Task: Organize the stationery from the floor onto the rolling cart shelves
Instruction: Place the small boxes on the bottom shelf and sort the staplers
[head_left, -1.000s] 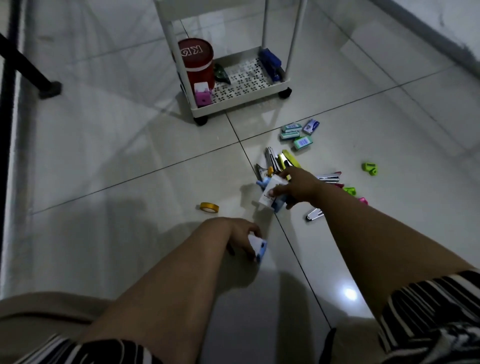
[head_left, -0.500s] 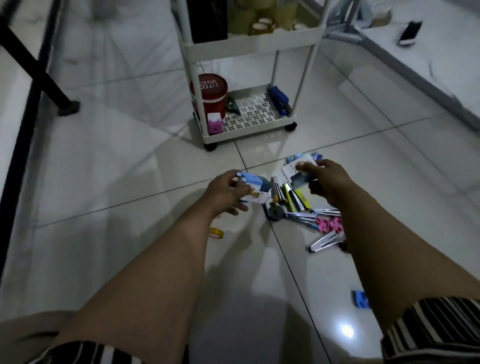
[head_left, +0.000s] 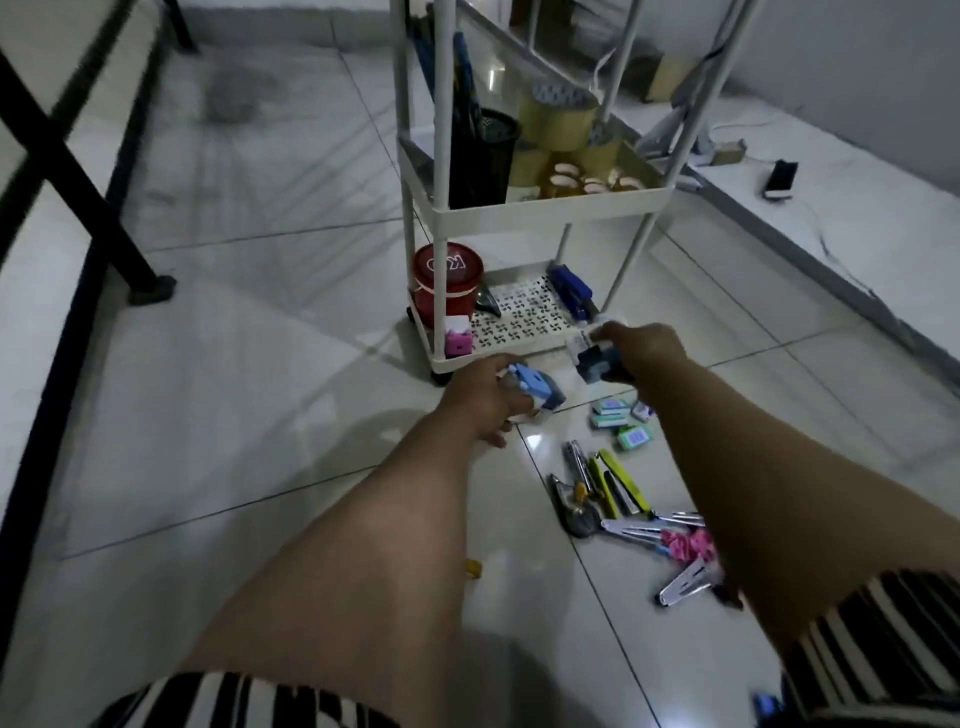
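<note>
- Striped sleeves (head_left: 878, 639) cover both upper arms at the bottom edge of the head view; both forearms extend forward over the tiled floor (head_left: 260, 415).
- Yellow tape roll (head_left: 474, 568): lies on the floor, mostly hidden by the left forearm.
- Loose stationery on the floor, beside the right forearm: silver clips (head_left: 685, 579), pink items (head_left: 688, 544), a bundle of cutters and pens (head_left: 605, 486) including one yellow-green piece. Exact types are hard to tell.
- Small staple boxes (head_left: 621, 418): a cluster of teal and white boxes on the floor, between the bundle and the cart.
- Left hand (head_left: 480, 402): fingers curled round a light-blue and white item (head_left: 535, 387), held above the floor, just in front of the cart's lower shelf.
- Right hand (head_left: 641, 348): fingers curled round a dark-blue boxed item (head_left: 595, 361) with a white label end, held at the front right corner of the lower shelf.
- Rolling cart (head_left: 550, 210): white frame, on casters.
- Lower shelf (head_left: 519, 319), perforated: red lidded tub (head_left: 448, 283) at left, pink and white block (head_left: 460, 338) at front left corner, dark clip beside the tub, blue stapler (head_left: 571, 296) along the right edge.
- Middle shelf: black mesh pen holder (head_left: 480, 161) at left, brown packing tape rolls (head_left: 561, 127) stacked beside it.
- Phone (head_left: 780, 179): on the raised ledge, far right.
</note>
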